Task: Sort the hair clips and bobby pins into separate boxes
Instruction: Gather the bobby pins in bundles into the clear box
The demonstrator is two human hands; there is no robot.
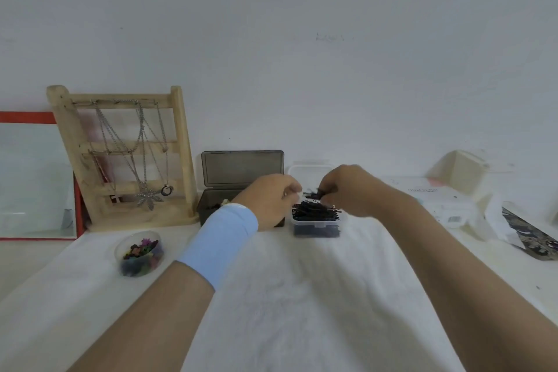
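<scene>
A small clear box [315, 224] heaped with black bobby pins [315, 211] stands at the back middle of the white cloth. My right hand [350, 187] hovers just above it and pinches a small bunch of black pins [314, 193]. My left hand [273, 199], wearing a light blue wristband, sits with curled fingers between that box and a dark grey box [208, 205] whose lid [242, 170] stands open. What the left fingers hold is hidden. A round clear tub [139, 253] of colourful hair clips sits at the front left.
A wooden stand [120, 157] hung with necklaces leans at the back left, beside a red-framed mirror [36, 178]. White boxes [444, 199] and a patterned packet [528, 235] lie at the right. The white lid [309, 170] stands behind the clear box.
</scene>
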